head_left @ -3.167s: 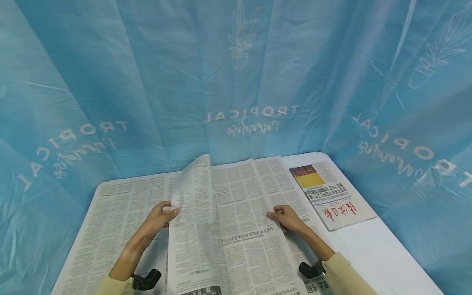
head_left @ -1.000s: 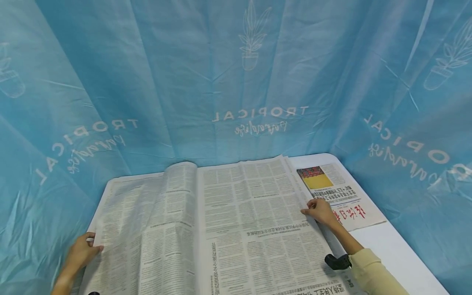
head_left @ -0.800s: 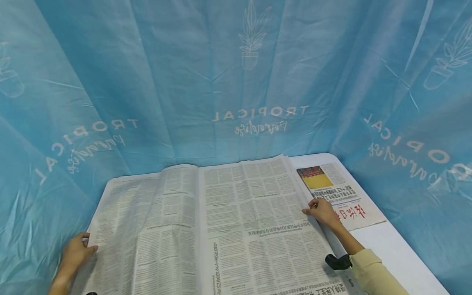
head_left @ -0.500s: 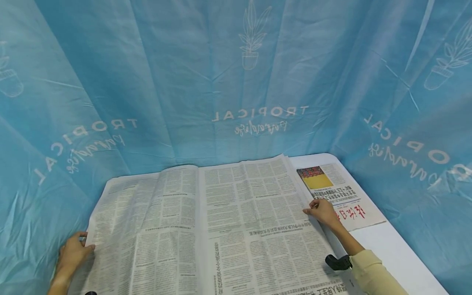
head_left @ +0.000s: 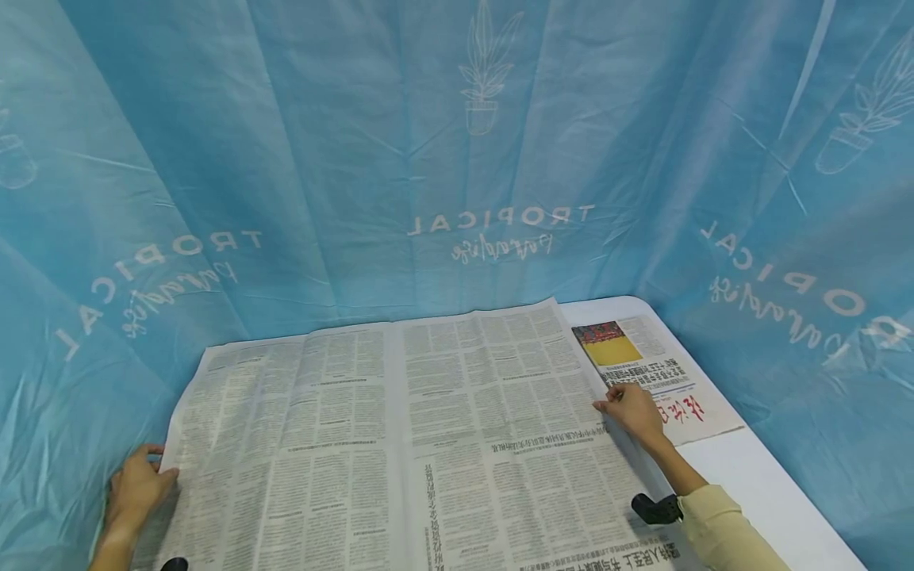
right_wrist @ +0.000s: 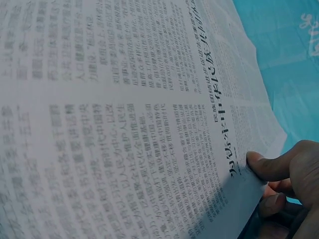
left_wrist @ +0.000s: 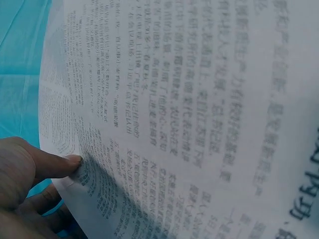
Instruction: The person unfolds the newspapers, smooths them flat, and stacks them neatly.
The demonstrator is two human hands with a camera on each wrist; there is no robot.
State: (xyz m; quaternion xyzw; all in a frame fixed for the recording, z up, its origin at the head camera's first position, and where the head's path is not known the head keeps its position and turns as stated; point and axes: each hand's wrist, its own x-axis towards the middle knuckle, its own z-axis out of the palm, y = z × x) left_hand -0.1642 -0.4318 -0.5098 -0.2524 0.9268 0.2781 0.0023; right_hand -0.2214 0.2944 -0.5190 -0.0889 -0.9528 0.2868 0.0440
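Note:
A wide newspaper (head_left: 343,444) lies spread open over most of the table, its centre crease running toward the far edge. My left hand (head_left: 137,488) pinches its left edge; in the left wrist view the thumb (left_wrist: 60,167) lies on top of the sheet with the fingers beneath. At the right edge my right hand (head_left: 634,412) pinches the paper the same way, its thumb (right_wrist: 269,168) on the printed face in the right wrist view. Both edges are lifted a little, and a shadow falls across the sheet near each hand.
A folded newspaper (head_left: 614,349) with red lettering and a yellow picture lies to the right, partly behind my right hand. White table (head_left: 771,492) shows along the right side. A blue curtain (head_left: 343,159) hangs close around the table's back and sides.
Earlier a page stood raised in the middle; my left hand has carried it out left and my right hand has shifted right. The curled page by the crease has since flattened.

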